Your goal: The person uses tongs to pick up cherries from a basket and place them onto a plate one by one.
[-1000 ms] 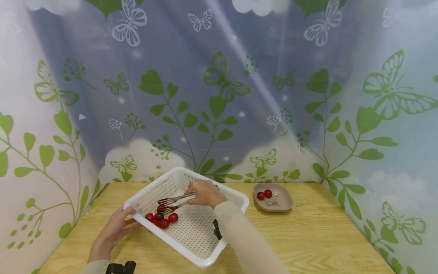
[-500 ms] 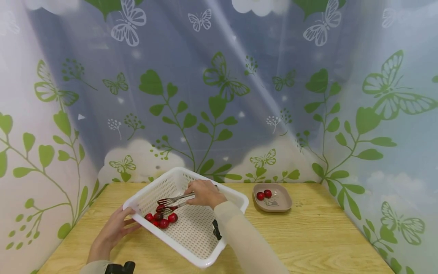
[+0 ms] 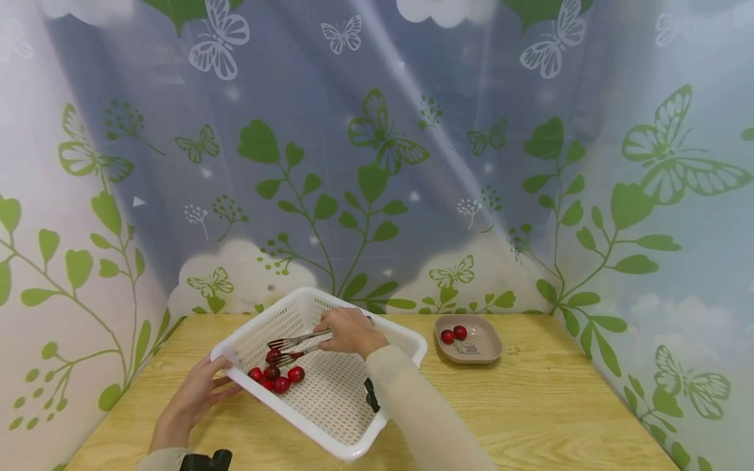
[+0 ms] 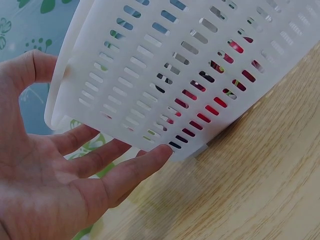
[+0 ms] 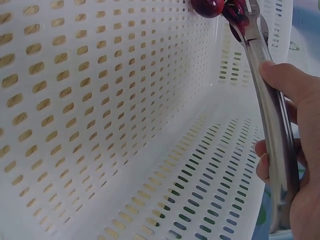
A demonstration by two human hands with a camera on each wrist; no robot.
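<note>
A white perforated plastic basket (image 3: 288, 415) stands turned at an angle on the table. My left hand (image 3: 194, 396) grips its left corner, thumb over the rim and fingers under the outer wall (image 4: 135, 75). In my right hand (image 3: 351, 332), reaching inside the basket, are metal tongs (image 5: 272, 110) with fork-like ends. Thumb and fingers wrap the handle. Several glossy red cherries (image 3: 281, 384) cluster in the left corner. The tong ends are spread around one cherry (image 3: 273, 356) at the back of the cluster. Part of the tongs is hidden behind the right hand.
To the right of the basket, a beige-pink square bowl (image 3: 493, 343) holds two cherries (image 3: 459, 332). The wooden table (image 3: 559, 405) ends at a patterned curtain (image 3: 377, 196) behind and on both sides. Black camera mounts sit on the left wrist (image 3: 206, 461) and right wrist (image 3: 372, 396).
The whole head view has drifted very slightly left. Both hands, the basket, the tongs and the cherries keep almost the same positions.
</note>
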